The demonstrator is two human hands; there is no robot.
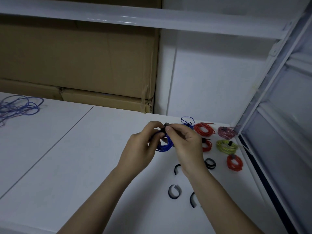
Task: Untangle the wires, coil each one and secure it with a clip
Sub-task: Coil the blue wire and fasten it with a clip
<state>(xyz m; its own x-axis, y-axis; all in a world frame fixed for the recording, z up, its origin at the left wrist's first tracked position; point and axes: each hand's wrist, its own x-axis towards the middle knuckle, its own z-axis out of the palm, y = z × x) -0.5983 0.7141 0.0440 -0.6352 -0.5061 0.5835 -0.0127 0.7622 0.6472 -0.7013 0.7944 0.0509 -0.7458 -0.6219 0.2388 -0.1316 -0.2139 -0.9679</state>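
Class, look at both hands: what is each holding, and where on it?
Left hand grips the blue coil by its left side; right hand pinches the black clip strap at the coil's top.

Table top (67, 157) – smooth matt white laminate. Overhead shelf rail (118, 16) – glossy white painted metal. Boxes (76, 65) – dull brown cardboard, taped. Blue wire coil (164, 146) – shiny plastic insulation.

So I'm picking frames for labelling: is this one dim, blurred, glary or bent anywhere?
Head view: dim overall, bluish cast; glare streaks on the shelf rail; wide-angle bend along the metal frame; soft blur on the loose blue wires at far left; the blue coil between both hands is fairly sharp.
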